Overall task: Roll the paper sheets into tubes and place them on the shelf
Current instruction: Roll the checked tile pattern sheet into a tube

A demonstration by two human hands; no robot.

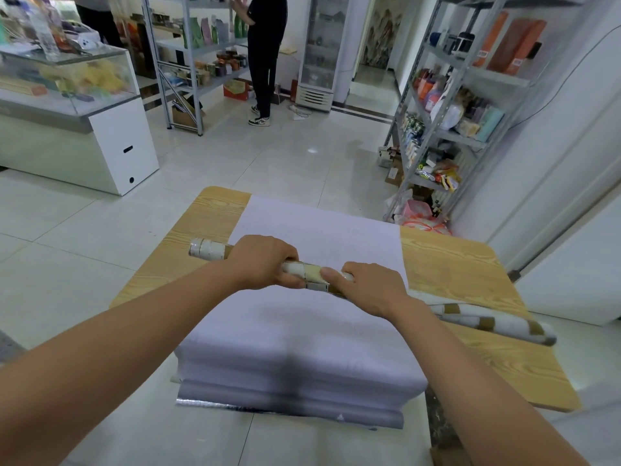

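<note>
A long paper tube [311, 275] with a white and tan checked print lies across a stack of pale sheets [302, 331] on the wooden table [463, 264]. My left hand [260, 262] grips the tube left of its middle. My right hand [371, 287] grips it just to the right. The tube's left end [208, 250] sticks out past my left hand. Its right end [497, 322] is looser and rests near the table's right edge. The stack's front edge hangs over the table's near side.
A metal shelf unit [447, 105] full of goods stands at the right, with bags on the floor by its foot. A glass counter [67, 95] is at the left. A person in black [265, 55] stands by another shelf unit at the back.
</note>
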